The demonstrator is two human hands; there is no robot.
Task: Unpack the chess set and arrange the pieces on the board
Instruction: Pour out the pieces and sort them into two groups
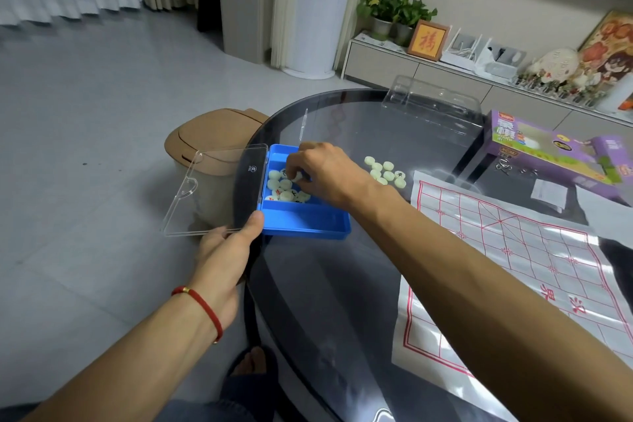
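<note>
Notably, right hand pinching piece in blue case, left hand gripping clear lid, board marked 汉界

The right hand hides part of the blue tray; piece characters are too small to read; the board sheet is cut off at right.

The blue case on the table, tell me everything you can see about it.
The blue case looks like plastic: a shallow tray with a clear hinged lid open past the table edge. Pale round pieces fill one compartment. The left hand holds its near-left corner; the right hand reaches in, pinching a piece.
</note>
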